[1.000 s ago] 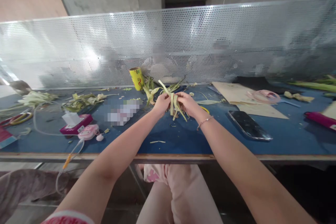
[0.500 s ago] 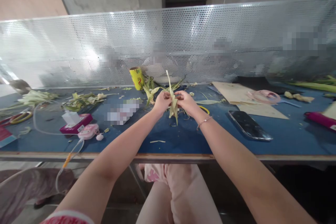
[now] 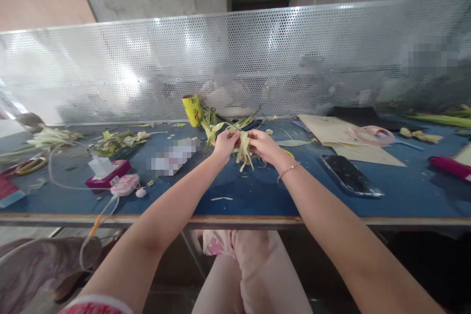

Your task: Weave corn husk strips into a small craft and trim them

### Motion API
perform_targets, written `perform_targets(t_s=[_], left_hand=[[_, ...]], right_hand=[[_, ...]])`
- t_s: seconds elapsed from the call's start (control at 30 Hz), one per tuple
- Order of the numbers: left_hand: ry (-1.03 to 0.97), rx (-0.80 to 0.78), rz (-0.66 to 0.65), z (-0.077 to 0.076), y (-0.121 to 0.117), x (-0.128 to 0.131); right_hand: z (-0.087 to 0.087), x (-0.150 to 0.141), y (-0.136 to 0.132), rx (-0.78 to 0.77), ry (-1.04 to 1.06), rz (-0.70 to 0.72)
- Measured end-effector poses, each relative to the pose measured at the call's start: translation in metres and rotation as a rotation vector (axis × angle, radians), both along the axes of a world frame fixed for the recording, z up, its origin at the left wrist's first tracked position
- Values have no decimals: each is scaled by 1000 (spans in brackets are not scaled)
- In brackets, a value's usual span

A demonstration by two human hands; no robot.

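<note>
Close together above the blue table, my two hands meet on pale green-yellow leaf strips (image 3: 244, 147) that look like corn husk. From the left, my left hand (image 3: 225, 143) pinches the strips with closed fingers. My right hand (image 3: 265, 145), a bracelet at its wrist, grips the same strips from the other side. Loose ends of the strips hang down between the hands. The fingertips are partly hidden by the leaves. Just behind lie more green leaves (image 3: 210, 127), next to a yellow printed cardboard tube (image 3: 192, 110).
A black phone (image 3: 349, 176) lies right of my right arm, with brown paper sheets (image 3: 364, 152) behind it. On the left are a tissue box (image 3: 106, 176), a pink case (image 3: 125, 185) with a cable, and leaf piles (image 3: 117, 143). A perforated metal screen (image 3: 250, 59) stands along the back.
The strip that stood upright above my hands is now folded down, and its ends hang in front. Both hands stay in nearly the same place.
</note>
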State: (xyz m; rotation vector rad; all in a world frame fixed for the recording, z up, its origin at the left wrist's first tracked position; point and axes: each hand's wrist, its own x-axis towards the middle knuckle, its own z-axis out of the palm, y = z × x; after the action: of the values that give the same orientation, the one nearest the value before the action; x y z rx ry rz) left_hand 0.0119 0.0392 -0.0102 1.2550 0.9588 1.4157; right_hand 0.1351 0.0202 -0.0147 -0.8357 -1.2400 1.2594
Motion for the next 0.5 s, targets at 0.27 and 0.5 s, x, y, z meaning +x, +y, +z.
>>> perform_targets(t_s=[0.27, 0.5], left_hand=[[255, 116, 6, -6, 4, -3], [273, 98, -120, 4, -11, 1]], right_hand=[[-4, -1, 5, 34, -65, -115], [-5, 3, 10, 79, -27, -161]])
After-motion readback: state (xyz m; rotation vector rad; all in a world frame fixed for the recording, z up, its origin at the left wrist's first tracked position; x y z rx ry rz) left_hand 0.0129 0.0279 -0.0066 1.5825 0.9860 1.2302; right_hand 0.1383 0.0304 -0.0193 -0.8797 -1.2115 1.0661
